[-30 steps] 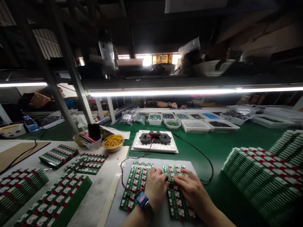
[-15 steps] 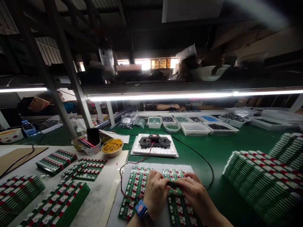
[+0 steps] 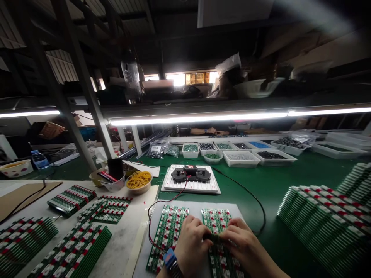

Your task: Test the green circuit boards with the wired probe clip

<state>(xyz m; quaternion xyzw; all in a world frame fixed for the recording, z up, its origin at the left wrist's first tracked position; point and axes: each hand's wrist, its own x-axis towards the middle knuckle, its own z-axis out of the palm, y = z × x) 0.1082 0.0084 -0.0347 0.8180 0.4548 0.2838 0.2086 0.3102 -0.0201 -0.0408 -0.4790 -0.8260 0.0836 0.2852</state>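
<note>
Moved lower in view, the left hand [image 3: 191, 247] and right hand [image 3: 240, 241] press together, pinching a small dark component [image 3: 213, 238] on a green circuit-board panel [image 3: 218, 220]; we note a slip could snag the thin red-and-black lead wire [image 3: 149, 226] or bend pins.

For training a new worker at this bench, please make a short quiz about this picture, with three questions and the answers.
1. True or false: the wristwatch is on the person's right wrist.
2. What holds the yellow rubber bands? A) a round bowl B) a plastic bag C) a black cup
3. Fill in the blank: the left hand and right hand meet over a row of green ____.

Key: 1. False. 2. A. 3. circuit boards.
</note>
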